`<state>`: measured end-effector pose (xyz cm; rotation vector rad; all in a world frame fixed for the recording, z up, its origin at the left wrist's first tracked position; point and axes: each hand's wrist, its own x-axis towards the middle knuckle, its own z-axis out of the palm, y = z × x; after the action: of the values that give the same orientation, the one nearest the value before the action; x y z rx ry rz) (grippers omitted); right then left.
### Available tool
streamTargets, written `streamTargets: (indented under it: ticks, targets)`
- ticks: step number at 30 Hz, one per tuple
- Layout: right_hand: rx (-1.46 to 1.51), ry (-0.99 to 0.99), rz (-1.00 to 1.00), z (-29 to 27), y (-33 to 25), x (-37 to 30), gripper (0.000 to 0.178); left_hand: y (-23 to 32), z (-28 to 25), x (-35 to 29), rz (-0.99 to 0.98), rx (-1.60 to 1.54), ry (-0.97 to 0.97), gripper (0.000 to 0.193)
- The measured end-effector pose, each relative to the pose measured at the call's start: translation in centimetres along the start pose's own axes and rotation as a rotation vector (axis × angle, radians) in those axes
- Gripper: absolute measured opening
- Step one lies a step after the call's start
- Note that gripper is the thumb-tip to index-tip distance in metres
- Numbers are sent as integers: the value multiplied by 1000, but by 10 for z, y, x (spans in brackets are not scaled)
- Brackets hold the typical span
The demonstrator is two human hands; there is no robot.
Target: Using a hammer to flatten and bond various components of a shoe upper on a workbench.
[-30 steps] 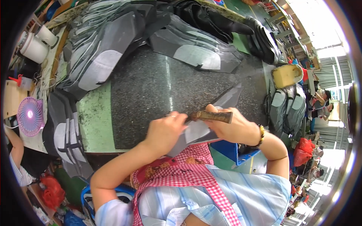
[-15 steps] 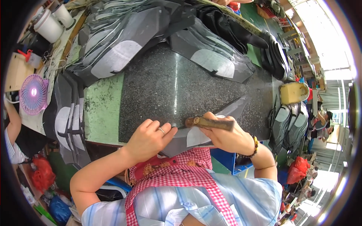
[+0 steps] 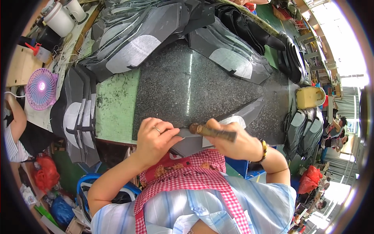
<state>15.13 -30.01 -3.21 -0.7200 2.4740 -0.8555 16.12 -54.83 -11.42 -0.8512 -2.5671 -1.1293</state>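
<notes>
My left hand (image 3: 155,138), a ring on one finger, is closed with thumb and fingertips pinching the edge of a dark grey flat panel (image 3: 186,146) at the table's near edge. In my right hand (image 3: 238,143) is a hammer (image 3: 218,132) with a worn brown head; the hand covers its handle. The hammer's blunt end is just right of my left fingertips, over the panel's edge; whether it touches cannot be made out. A second part of grey material with a light patch (image 3: 236,120) stretches off to the right beyond the hammer, partly hidden by my right hand.
Under the work lies a speckled dark slab (image 3: 163,89) on a green tabletop (image 3: 115,105). Stacks of similar grey panels (image 3: 134,52) line the far side, with more at left and right. A pink fan (image 3: 41,89) stands at left, a yellow container (image 3: 307,97) at right.
The view has shifted, so the table sits farther right in the picture. Against the slab, both hands and the hammer are slightly farther left.
</notes>
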Motion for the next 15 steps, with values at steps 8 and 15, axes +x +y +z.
streamTargets:
  ticks: [8, 15]
  targets:
    - [-10, 26, -32, 11, -1, 11, 18, 5, 6, -6, 145, 154, 33, 22]
    - [-125, 2, -73, 8, -2, 17, 30, 7, -2, 3, 64, 104, -3, 20]
